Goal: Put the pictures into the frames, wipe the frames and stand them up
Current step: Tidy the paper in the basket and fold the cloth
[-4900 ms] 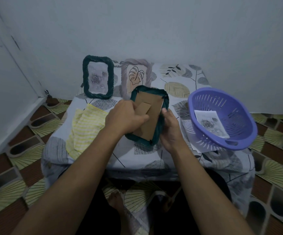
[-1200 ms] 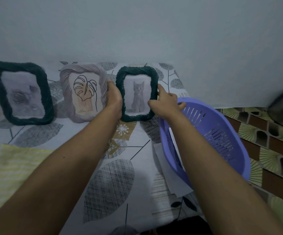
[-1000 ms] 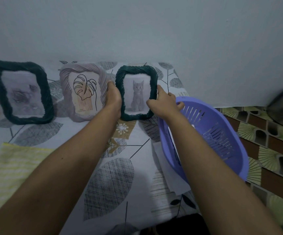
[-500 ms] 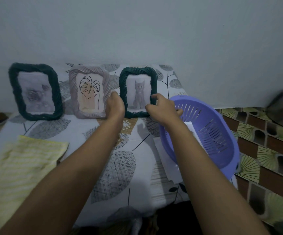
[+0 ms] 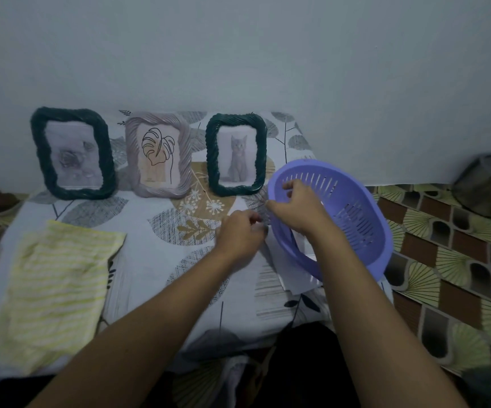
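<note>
Head | right hand (image 5: 298, 212) curled over rim of slotted purple plastic basket (image 5: 366, 254), probably to steady it | left hand (image 5: 240, 235) half-curled, hold unclear

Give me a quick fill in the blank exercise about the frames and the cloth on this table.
Counting the leftmost frame, ___ frames stand by the wall. The rightmost frame shows a ___. The middle frame shows a line-drawn ___. The striped cloth is ___ in colour.
Missing words: three; cat; leaf; yellow.
</note>
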Motion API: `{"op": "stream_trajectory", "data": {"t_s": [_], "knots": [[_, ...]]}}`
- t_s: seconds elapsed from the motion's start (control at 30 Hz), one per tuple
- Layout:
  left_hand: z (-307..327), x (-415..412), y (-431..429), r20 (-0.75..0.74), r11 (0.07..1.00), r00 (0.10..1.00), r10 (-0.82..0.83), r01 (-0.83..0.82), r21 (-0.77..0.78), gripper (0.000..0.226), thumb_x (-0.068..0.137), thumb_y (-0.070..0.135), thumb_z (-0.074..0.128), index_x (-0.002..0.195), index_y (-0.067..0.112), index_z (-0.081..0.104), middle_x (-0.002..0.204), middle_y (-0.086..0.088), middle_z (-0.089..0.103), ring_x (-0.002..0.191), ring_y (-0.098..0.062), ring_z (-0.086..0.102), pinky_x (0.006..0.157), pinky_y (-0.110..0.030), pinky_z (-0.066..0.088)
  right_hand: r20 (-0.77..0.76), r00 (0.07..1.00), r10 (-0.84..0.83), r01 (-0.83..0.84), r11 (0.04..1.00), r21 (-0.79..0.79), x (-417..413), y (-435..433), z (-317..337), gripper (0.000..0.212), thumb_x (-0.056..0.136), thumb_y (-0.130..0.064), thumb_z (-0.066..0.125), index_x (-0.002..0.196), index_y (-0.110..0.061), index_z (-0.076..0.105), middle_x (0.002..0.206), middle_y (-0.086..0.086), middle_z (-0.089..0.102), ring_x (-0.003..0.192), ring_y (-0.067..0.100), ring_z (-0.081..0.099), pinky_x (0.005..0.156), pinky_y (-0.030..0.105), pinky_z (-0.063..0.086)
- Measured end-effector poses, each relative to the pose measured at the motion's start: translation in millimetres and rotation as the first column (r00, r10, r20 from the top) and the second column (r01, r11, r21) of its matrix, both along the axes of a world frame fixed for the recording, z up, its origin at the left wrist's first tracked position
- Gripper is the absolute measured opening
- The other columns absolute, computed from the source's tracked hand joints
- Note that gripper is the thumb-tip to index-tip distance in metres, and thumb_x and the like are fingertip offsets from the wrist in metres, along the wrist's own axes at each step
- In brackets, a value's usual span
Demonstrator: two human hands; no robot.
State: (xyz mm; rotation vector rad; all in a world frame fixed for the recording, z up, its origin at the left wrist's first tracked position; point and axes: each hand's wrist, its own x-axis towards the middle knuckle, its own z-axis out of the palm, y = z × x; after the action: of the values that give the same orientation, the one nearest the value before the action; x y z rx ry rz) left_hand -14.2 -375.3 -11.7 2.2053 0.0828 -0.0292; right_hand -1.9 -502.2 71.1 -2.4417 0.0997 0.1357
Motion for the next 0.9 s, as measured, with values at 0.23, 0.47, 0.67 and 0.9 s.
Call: {"op": "stream_trajectory", "data": {"t_s": [0.23, 0.47, 0.67, 0.9], "knots": [[-10, 2, -11, -0.045, 0.91, 0.986, -0.159, 0.164, 0.38, 0.057, 0.087, 0.048, 0.063, 0.139, 0.032, 0.045, 0.131, -0.005, 0.046, 0.123, -0.029, 0.035, 0.098, -0.045, 0.031, 0.032, 0.996, 0.087, -0.085, 0.995, -0.05, -15, -3, 4, 0.026, 0.094, -0.023, 0.061, 0.109, -0.003, 0.069, 0.105, 0.014, 0.071, 0.094, 0.028, 0.063, 0.083, 0.04, 0.051], [-9, 6, -16, -0.072, 0.931, 0.985, -0.154, 0.169, 0.324, 0.051, 0.083, 0.049, 0.066, 0.129, 0.033, 0.053, 0.119, -0.003, 0.052, 0.118, -0.03, 0.04, 0.094, -0.044, 0.034, 0.057, 0.996, 0.074, -0.073, 0.997, -0.035, -16, -8, 9, 0.031, 0.093, -0.021, 0.059, 0.107, 0.005, 0.067, 0.103, 0.024, 0.069, 0.094, 0.036, 0.064, 0.083, 0.047, 0.052], [4, 7, -22, -0.172, 0.919, 0.975, -0.138, 0.191, 0.346, 0.043, 0.081, 0.041, 0.063, 0.122, 0.034, 0.053, 0.11, 0.001, 0.04, 0.108, -0.023, 0.034, 0.081, -0.042, 0.026, 0.076, 0.995, 0.061, -0.06, 0.998, -0.016, -16, -10, 10, 0.032, 0.091, -0.021, 0.059, 0.102, 0.008, 0.066, 0.098, 0.028, 0.067, 0.073, 0.024, 0.051, 0.075, 0.047, 0.053], [12, 14, -28, -0.291, 0.958, 0.954, -0.074, 0.149, 0.246, 0.026, 0.079, 0.033, 0.068, 0.101, 0.032, 0.055, 0.114, -0.001, 0.047, 0.121, -0.027, 0.036, 0.08, -0.043, 0.022, 0.089, 0.995, 0.054, -0.053, 0.998, -0.016, -16, -12, 12, 0.029, 0.091, -0.021, 0.057, 0.1, 0.004, 0.068, 0.095, 0.024, 0.068, 0.077, 0.029, 0.057, 0.077, 0.047, 0.054]]}}
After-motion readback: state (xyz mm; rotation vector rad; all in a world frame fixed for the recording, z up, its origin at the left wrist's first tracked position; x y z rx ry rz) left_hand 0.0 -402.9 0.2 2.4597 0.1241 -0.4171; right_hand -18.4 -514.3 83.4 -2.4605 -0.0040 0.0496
